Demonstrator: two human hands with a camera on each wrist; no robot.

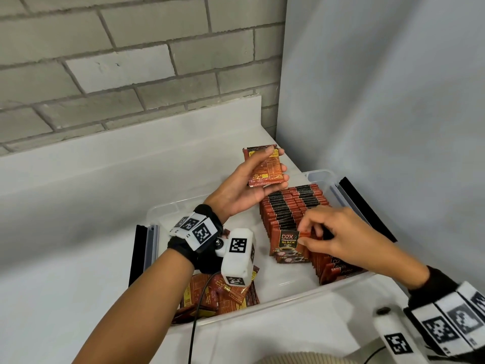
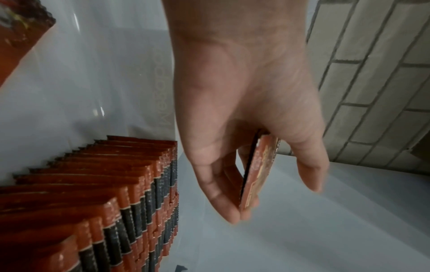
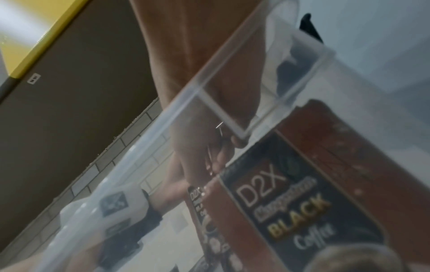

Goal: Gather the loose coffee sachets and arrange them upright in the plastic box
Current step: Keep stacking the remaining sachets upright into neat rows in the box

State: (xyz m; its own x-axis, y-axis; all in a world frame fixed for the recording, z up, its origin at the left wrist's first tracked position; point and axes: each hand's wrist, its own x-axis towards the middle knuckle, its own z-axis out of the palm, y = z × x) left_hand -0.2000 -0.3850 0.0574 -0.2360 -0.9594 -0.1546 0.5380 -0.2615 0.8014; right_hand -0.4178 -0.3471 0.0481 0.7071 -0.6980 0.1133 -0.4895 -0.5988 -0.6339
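We are looking down at a white surface (image 1: 65, 258) set in a corner, with a grey brick wall (image 1: 105, 61) behind it and a plain pale wall (image 1: 380, 101) on the right. A clear plastic box (image 1: 288, 298) is sitting on that surface, with black latches at both ends.

Inside the box, a long row of coffee sachets (image 1: 291, 208) is standing upright and packed close along the right side, red-brown with black bands on top. The front one is facing us and reading "D2X BLACK Coffee". A loose pile of sachets (image 1: 223, 298) is lying flat in the near left part of the box, partly hidden under the left wrist camera.

Our left hand (image 1: 241, 187) is hovering above the box, thumb and fingers curling around a small stack of sachets (image 1: 265, 166), printed backs facing up. Our right hand (image 1: 338, 232) is reaching into the row, its fingers (image 1: 304, 241) pinching the top edge of the front sachet (image 1: 287, 245), just beside the rest of the row.
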